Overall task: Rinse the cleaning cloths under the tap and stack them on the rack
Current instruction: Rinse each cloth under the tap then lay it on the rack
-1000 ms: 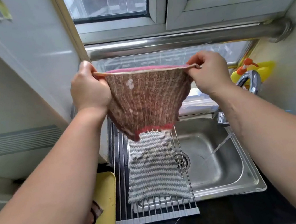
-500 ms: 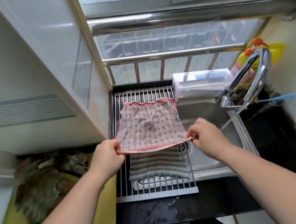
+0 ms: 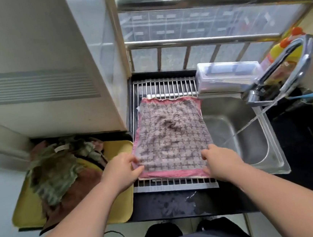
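Two bare hands, the left hand [image 3: 123,172] and the right hand [image 3: 222,161], each pinch a near corner of the grey cloth with pink edges [image 3: 174,136], thumbs on top. It lies flat on the silver wire rack [image 3: 165,86]. It looks soft, floppy and heavy with water, so holding two corners should keep it spread.

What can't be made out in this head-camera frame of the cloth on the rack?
All in the head view.
Under the cloth: it covers that part of the rack.
Left hand and right hand: pinching or pressing unclear, fingertips blur into the fabric.
Pile on the tray: cloth count, bunched and blurred.
Bottle: label hidden by the tap.
Box: contents blurred.
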